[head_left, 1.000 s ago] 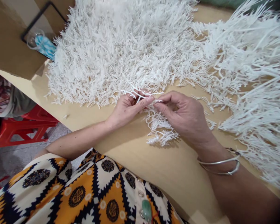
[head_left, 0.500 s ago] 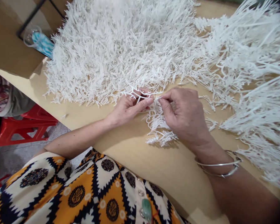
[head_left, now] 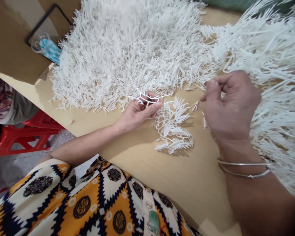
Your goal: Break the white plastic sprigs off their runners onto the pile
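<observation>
Between the thumb and fingers of my left hand [head_left: 140, 114] is a thin white plastic branch [head_left: 145, 100] with short side twigs. Just right of that hand, a small heap of white plastic sprigs [head_left: 173, 126] lies on the table [head_left: 135, 146]. My right hand [head_left: 232, 105], with bangles at the wrist, is off to the right, apart from the branch. Its thumb and forefinger are pinched together near the edge of the loose sprigs, and whatever they hold does not show clearly. A few small white bits [head_left: 195, 106] lie beside its fingertips.
A big pile of white sprigs [head_left: 127, 55] covers the far side of the table. Longer white branches [head_left: 280, 101] spread over the right. At the left stand a cardboard box [head_left: 9, 42], a clear cup [head_left: 36, 42] and a red stool [head_left: 31, 136] beside a person's clothing [head_left: 1, 98].
My right hand has moved right and away from the branch, uncovering the small heap of sprigs. My left hand keeps its hold, almost in place. The view has shifted slightly.
</observation>
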The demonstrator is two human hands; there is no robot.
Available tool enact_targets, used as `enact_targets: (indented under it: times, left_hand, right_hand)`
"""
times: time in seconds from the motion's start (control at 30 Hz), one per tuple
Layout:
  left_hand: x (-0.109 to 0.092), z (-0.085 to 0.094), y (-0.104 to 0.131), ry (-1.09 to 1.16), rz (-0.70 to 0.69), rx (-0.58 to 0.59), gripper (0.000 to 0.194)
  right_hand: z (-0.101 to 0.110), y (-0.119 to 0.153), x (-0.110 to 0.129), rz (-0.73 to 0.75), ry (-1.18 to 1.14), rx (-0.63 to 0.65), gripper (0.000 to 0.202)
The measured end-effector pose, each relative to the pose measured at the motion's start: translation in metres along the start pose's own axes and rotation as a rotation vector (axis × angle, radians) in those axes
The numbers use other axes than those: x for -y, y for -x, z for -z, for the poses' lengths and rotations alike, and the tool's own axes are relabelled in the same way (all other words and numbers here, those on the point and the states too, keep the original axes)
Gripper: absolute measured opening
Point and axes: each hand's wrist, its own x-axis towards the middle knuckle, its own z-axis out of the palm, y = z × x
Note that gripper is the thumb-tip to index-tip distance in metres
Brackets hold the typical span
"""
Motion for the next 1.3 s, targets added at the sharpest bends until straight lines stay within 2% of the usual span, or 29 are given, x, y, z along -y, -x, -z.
enact_targets:
  times: [0.07, 0.17, 0.27, 0.37, 0.47, 0.57, 0.7, 0.8, 0.9, 1.0, 1.07, 1.13, 1.2, 1.3]
  left_hand:
    - [0.005, 0.000, -0.003, 0.066, 0.010, -0.064, 0.027]
    - [0.010, 0.000, -0.005, 0.141, 0.011, -0.135, 0.023]
    - [0.012, -0.001, -0.005, 0.159, 0.016, -0.158, 0.022]
    - [0.010, -0.002, -0.004, 0.137, 0.020, -0.155, 0.022]
    - [0.008, -0.003, -0.004, 0.126, 0.024, -0.128, 0.026]
    - [0.005, -0.004, -0.004, 0.103, 0.041, -0.134, 0.032]
    - [-0.002, -0.005, -0.003, -0.010, 0.050, -0.136, 0.034]
    - [-0.005, -0.006, -0.003, -0.129, 0.010, -0.114, 0.033]
    - [-0.004, -0.007, -0.003, -0.184, -0.001, -0.144, 0.032]
    - [0.000, -0.007, -0.007, -0.033, 0.027, -0.248, 0.028]
    - [0.003, -0.006, -0.009, 0.081, 0.054, -0.273, 0.023]
    - [0.004, -0.006, -0.011, 0.116, 0.072, -0.262, 0.021]
    - [0.004, -0.005, -0.011, 0.134, 0.057, -0.247, 0.023]
    - [0.005, -0.004, -0.011, 0.160, 0.032, -0.249, 0.024]
  right_hand:
    - [0.000, -0.001, -0.005, 0.044, 0.083, 0.043, 0.014]
    - [0.000, 0.002, -0.003, 0.206, 0.203, -0.005, 0.024]
    - [-0.001, 0.010, 0.013, 0.353, 0.082, -0.010, 0.023]
    - [-0.006, 0.024, 0.034, 0.337, -0.183, 0.136, 0.016]
    - [-0.012, 0.036, 0.045, 0.272, -0.315, 0.290, 0.022]
    - [-0.016, 0.042, 0.047, 0.247, -0.352, 0.340, 0.007]
    - [-0.016, 0.043, 0.047, 0.286, -0.375, 0.377, 0.012]
    - [-0.015, 0.043, 0.048, 0.379, -0.309, 0.459, 0.016]
    - [-0.014, 0.050, 0.054, 0.469, -0.207, 0.453, 0.018]
    - [-0.012, 0.062, 0.068, 0.653, -0.127, 0.450, 0.016]
    - [-0.010, 0.068, 0.075, 0.776, -0.082, 0.421, 0.019]
    - [-0.006, 0.067, 0.077, 0.746, -0.072, 0.346, 0.016]
    - [-0.001, 0.058, 0.073, 0.600, -0.107, 0.252, 0.011]
    - [0.005, 0.042, 0.062, 0.403, -0.166, 0.142, 0.016]
